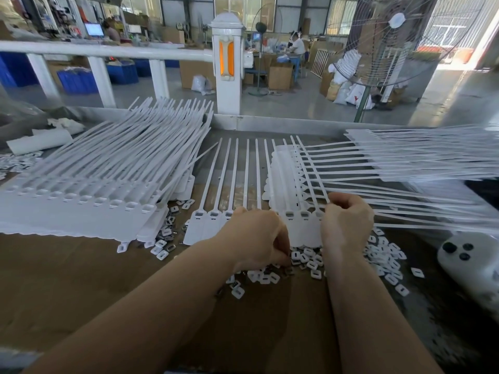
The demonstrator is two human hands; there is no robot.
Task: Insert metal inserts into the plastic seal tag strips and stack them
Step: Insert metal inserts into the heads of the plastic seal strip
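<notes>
A joined strip of white plastic seal tags (216, 201) lies in front of me, tails pointing away, heads with square sockets near my hands. My left hand (256, 238) lies over the strip's middle heads, fingers curled down toward the loose pile of metal and white inserts (302, 261); what its fingertips pinch is hidden. My right hand (347, 225) is curled over the strip's right end, its fingers hidden. A tall stack of tag strips (89, 190) stands to the left. Another stack of strips (410, 160) lies crosswise at the right.
Cardboard (81, 279) covers the bench under my arms. More inserts (388, 261) are scattered to the right, beside a white device with black buttons (469, 263). A metal rim (283, 125) bounds the bench's far side. Beyond it stand a white post and a floor fan.
</notes>
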